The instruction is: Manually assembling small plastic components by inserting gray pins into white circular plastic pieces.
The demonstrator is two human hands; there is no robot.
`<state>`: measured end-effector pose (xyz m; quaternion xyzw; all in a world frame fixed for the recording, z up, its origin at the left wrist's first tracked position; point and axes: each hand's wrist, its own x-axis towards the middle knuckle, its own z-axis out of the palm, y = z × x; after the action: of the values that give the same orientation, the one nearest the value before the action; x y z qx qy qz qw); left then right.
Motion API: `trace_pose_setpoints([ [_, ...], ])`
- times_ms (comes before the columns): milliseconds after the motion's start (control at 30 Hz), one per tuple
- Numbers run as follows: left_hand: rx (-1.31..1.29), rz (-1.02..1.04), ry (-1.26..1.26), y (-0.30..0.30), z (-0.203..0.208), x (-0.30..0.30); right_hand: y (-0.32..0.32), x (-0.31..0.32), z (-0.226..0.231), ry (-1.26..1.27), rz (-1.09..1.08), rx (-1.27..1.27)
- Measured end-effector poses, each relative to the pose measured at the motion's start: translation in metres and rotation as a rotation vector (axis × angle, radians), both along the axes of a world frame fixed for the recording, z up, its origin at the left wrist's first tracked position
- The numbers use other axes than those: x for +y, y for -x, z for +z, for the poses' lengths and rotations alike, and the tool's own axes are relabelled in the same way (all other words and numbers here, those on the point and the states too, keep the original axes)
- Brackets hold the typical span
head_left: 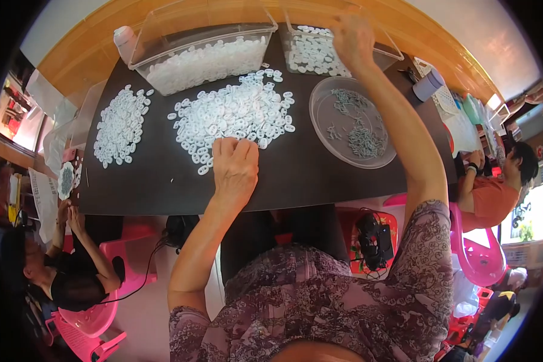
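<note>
A broad heap of small white oval plastic pieces with holes (232,111) lies mid-table. My left hand (234,166) rests at its near edge, fingers curled closed; whatever they hold is hidden. Up at the far right, my right hand (351,39) is over a clear plastic bin (394,55) containing more white pieces. Motion smears its fingers, so its grip does not show. Below my right forearm sits a round clear tray (321,114) with small grey screw-like parts (365,143) in loose clusters.
A larger clear bin (274,28) of white pieces stands at the back, beside a pale bottle (124,39). Another white pile (120,130) is on the left. A lidded cup (428,84) stands at the right edge. People sit at left (72,277) and right (492,190).
</note>
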<state>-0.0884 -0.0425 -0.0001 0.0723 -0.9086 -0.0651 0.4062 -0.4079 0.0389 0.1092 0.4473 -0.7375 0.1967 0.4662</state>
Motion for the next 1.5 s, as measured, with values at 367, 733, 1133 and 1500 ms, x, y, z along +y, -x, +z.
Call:
trace_pose_setpoints([
  [367, -0.151, -0.156, 0.262, 0.018, 0.002, 0.006, -0.085, 0.075, -0.056, -0.159, 0.307, -0.29],
  [733, -0.183, -0.164, 0.293, 0.007, 0.003, 0.026, -0.078, 0.109, -0.101, -0.494, 0.127, -0.58],
  [1133, -0.255, -0.161, -0.013, -0.003, 0.002, 0.028, -0.078, 0.101, -0.095, -0.559, 0.201, -0.594],
  [1500, -0.314, -0.167, -0.147, -0.002, 0.002, 0.02, -0.084, 0.097, -0.098, -0.598, 0.191, -0.603],
])
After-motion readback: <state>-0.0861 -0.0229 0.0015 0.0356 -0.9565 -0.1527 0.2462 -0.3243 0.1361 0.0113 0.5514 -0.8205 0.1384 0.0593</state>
